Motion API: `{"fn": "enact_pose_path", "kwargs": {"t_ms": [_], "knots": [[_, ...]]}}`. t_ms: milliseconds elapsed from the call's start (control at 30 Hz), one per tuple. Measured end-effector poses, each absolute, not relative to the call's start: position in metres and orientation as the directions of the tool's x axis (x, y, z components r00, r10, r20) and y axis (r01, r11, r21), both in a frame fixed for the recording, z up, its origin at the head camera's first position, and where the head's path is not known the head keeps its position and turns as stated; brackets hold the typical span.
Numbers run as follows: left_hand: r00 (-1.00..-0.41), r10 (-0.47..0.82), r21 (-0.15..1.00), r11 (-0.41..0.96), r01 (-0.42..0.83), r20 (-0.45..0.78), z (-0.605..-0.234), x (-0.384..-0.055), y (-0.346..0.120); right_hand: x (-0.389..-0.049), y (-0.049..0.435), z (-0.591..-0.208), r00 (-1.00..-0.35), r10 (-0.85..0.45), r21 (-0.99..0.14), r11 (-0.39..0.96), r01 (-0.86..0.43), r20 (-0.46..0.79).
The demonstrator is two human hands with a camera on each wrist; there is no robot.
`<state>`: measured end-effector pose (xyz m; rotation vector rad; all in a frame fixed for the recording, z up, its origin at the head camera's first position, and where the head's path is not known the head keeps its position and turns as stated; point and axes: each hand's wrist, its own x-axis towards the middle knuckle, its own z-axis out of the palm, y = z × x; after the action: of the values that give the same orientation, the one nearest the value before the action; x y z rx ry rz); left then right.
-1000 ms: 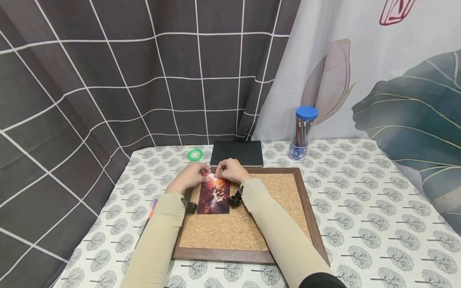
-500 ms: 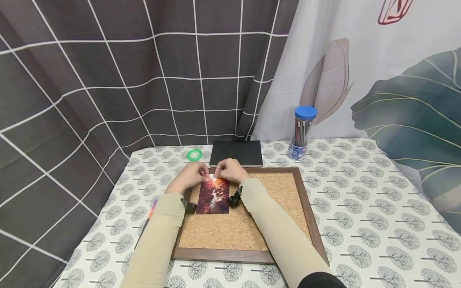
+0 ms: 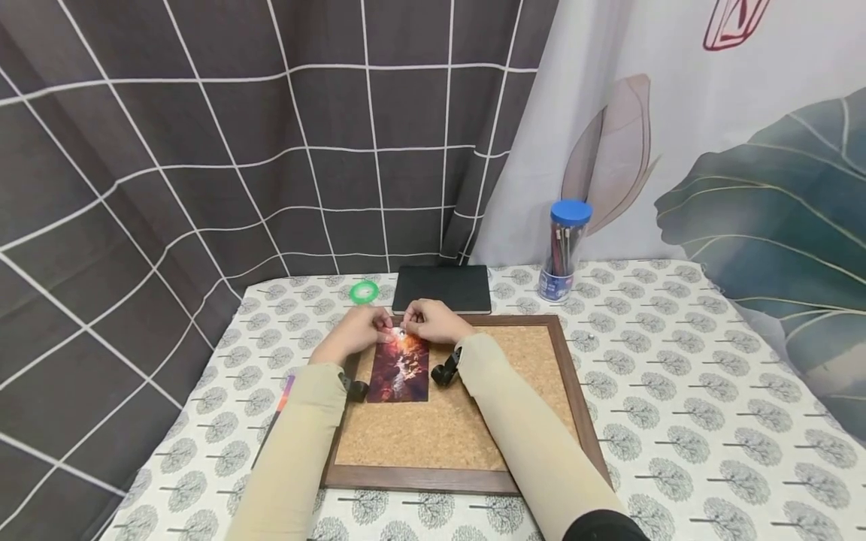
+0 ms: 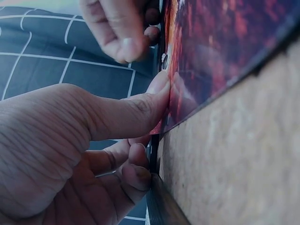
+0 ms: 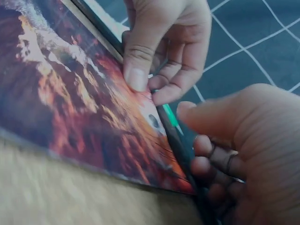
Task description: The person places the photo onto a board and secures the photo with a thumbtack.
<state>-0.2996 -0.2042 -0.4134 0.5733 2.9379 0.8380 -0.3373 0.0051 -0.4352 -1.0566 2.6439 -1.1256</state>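
A glossy picture card (image 3: 401,372) in dark red and orange lies on the left part of a wood-framed corkboard (image 3: 440,436). My left hand (image 3: 355,330) pinches the card's far edge near its left corner; its thumb lies on the card in the left wrist view. A small round tack (image 5: 153,121), dark and shiny, sits in the card close to that edge. My right hand (image 3: 436,323) is just beside the tack, its thumb and fingers apart and holding nothing in the right wrist view. How deep the tack sits cannot be told.
Behind the corkboard lie a black notebook (image 3: 441,289) and a green ring-shaped roll (image 3: 364,292). A clear jar of pencils with a blue lid (image 3: 570,213) stands at the back right. Another colourful card (image 3: 285,393) is partly hidden under the left sleeve.
My right hand has come slightly away to the right from the card's far edge, and the tack now shows there. The left hand has kept its place on the card.
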Motion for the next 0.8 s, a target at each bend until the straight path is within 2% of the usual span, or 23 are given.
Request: {"fn": "enact_pose_path", "kwargs": {"t_ms": [200,367,567,800], "knots": [[-0.915,0.396,0.506,0.775,0.378,0.078,-0.414,-0.299,-0.205,-0.337,0.025,-0.419,-0.712,-0.671,-0.585,0.498,-0.640,0.208],[-0.908,0.409,0.498,0.772,0.396,0.088,-0.413,-0.298,-0.207,-0.336,0.057,-0.401,-0.697,-0.702,-0.570,0.517,-0.639,0.145],[-0.914,0.399,0.490,0.783,0.383,0.076,-0.414,-0.296,-0.214,-0.330,0.109,-0.395,-0.740,-0.668,-0.517,0.606,-0.605,0.083],[-0.943,0.333,0.500,0.814,0.296,0.016,-0.393,-0.283,-0.251,-0.317,0.189,-0.395,-0.816,-0.565,-0.502,0.673,-0.543,0.123]]}}
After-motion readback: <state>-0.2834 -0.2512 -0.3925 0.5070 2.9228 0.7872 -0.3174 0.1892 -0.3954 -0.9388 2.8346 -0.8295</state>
